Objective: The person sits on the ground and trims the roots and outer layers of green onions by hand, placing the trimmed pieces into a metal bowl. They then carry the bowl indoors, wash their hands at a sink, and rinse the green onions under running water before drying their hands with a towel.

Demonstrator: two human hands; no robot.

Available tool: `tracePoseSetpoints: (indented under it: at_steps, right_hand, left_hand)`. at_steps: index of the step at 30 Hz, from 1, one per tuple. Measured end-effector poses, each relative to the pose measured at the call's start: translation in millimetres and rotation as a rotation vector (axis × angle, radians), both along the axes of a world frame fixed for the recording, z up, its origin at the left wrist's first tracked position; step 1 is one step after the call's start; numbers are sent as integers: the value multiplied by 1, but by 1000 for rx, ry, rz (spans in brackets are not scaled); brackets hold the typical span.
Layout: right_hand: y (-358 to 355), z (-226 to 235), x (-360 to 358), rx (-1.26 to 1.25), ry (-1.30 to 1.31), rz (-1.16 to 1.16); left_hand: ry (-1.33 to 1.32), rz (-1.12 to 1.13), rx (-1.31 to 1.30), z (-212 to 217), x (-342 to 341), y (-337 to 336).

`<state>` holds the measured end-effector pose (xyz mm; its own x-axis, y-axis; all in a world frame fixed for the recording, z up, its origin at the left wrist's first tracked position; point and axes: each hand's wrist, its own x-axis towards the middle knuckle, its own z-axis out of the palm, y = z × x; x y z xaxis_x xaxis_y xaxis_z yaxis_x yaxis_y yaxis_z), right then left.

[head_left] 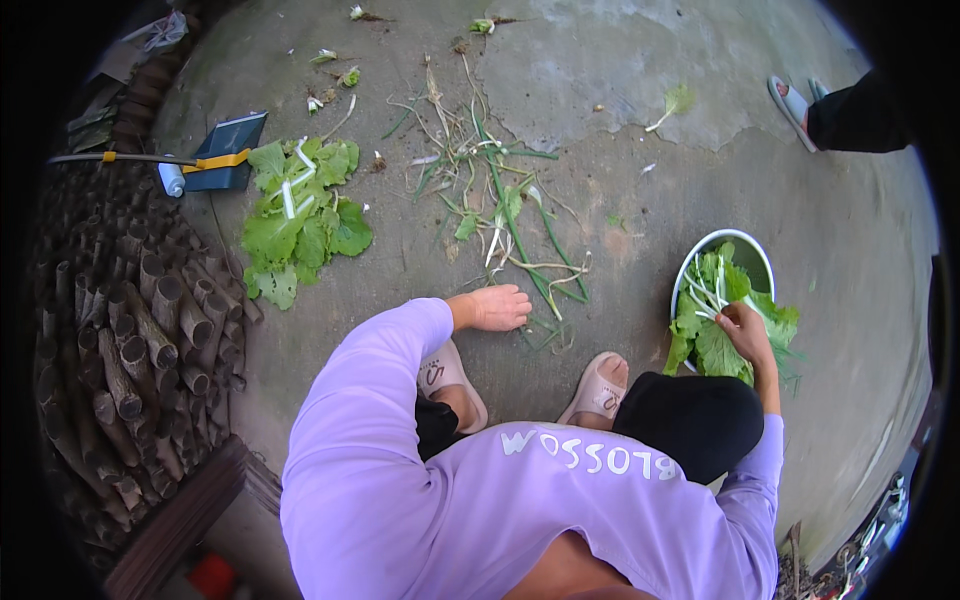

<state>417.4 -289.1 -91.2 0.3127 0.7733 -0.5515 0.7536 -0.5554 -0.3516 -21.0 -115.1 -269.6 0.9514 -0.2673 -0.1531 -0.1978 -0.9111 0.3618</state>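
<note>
My right hand [745, 330] reaches into a pale-rimmed basin [727, 236] at the right, its fingers closed around the white stems of leafy greens [718, 345]. The broad leaves fill the basin and hang over its near rim. My left hand [502, 307] is low over the concrete in front of my feet, fingers curled together; whatever they may hold is hidden. Just beyond it lie scattered spring onions [497, 190], with long green tops, pale stalks and dry roots. A flat pile of large green leaves [305, 215] with loose white stems rests to the left.
A dark dustpan [225, 150] with a yellow edge lies beyond the leaf pile, beside a small white bottle [171, 179]. Stacked cut logs [140, 330] line the left side. Trimmed root ends [349, 77] and a single leaf [679, 99] dot the floor. Another person's slippered foot [793, 108] stands far right.
</note>
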Motion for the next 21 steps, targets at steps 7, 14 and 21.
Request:
tracePoseSetpoints:
  at_steps: [7,14,21]
  right_hand:
    - [22,68,-12,159,96,-138]
    - [105,149,-138,454,193,82]
    - [130,118,-234,419,435,414]
  left_hand:
    - [-90,820,39,25,22,94]
    - [46,571,40,18,43,30]
    - [-451,330,90,-17,1,12]
